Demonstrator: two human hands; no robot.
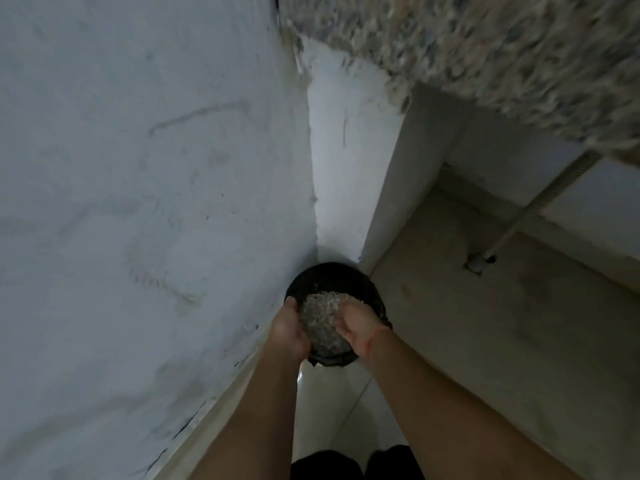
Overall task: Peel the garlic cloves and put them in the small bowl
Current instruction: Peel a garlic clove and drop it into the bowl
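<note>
Both my hands reach down over a round black bin [332,275] that stands on the floor in a wall corner. Between them they cup a heap of pale, papery garlic peels [320,317] just above the bin's opening. My left hand [289,329] curls round the heap's left side and my right hand [358,327] round its right side. A red thread circles my right wrist. No garlic cloves and no small bowl are in view.
A white plastered wall [138,202] fills the left side. A speckled stone counter edge [485,46] overhangs at the upper right. Beneath it are beige floor tiles [485,323] and a flexible hose [540,199] running to a floor fitting.
</note>
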